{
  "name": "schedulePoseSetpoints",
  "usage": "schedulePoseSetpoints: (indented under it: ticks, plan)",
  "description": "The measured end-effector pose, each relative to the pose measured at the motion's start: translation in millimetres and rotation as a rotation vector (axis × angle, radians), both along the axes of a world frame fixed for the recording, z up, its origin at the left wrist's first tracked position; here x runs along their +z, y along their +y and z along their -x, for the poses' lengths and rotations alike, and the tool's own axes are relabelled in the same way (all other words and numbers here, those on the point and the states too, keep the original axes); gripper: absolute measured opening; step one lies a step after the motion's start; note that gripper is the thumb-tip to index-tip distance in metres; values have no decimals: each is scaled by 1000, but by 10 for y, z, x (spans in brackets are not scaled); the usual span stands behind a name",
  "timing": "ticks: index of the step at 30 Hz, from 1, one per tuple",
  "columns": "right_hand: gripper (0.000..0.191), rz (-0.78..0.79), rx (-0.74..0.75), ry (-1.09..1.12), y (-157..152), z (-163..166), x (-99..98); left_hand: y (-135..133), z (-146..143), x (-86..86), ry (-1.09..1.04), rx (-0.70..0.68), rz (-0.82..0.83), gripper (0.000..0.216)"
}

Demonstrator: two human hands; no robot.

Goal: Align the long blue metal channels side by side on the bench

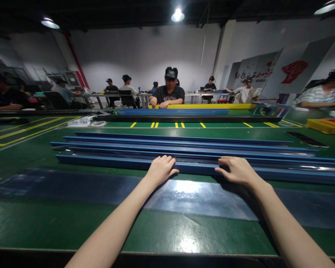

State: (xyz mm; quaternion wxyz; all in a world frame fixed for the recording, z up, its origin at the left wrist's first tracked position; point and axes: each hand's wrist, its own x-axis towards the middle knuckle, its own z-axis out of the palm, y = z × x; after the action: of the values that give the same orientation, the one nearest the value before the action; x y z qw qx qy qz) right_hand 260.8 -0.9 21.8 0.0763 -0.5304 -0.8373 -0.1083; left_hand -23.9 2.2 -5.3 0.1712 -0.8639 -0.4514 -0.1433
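Several long blue metal rails [184, 149] lie side by side across the green table [72, 223], running left to right. My left hand [160, 169] rests on the nearest blue rail [106, 162], its fingers curled over the rail's top edge. A little to the right, my right hand [236, 170] grips that same rail with fingers bent over it and the thumb at the front. Just in front of the rail lies a dark glossy strip [190, 195] on the table, under my wrists.
Across the table a person [169, 93] sits with hands on a yellow rail [206, 106] and more blue rails [173, 111]. A yellow tray [325, 125] stands at far right. Other people sit at tables behind and at both sides. Yellow lines mark the green surface.
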Motion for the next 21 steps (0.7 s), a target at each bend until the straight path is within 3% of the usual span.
schedulePoseSetpoints:
  ticks: [8, 13, 21]
  plan:
    - [45, -12, 38, 3, 6, 146, -58, 14, -1, -21, -13, 1, 2, 27]
    - [38, -105, 127, 15, -10, 364, -120, 12, -1, -29, -1, 2, -12, 27]
    - [31, -138, 97, 22, 27, 413, -151, 6, -3, -14, -13, 4, 6, 28]
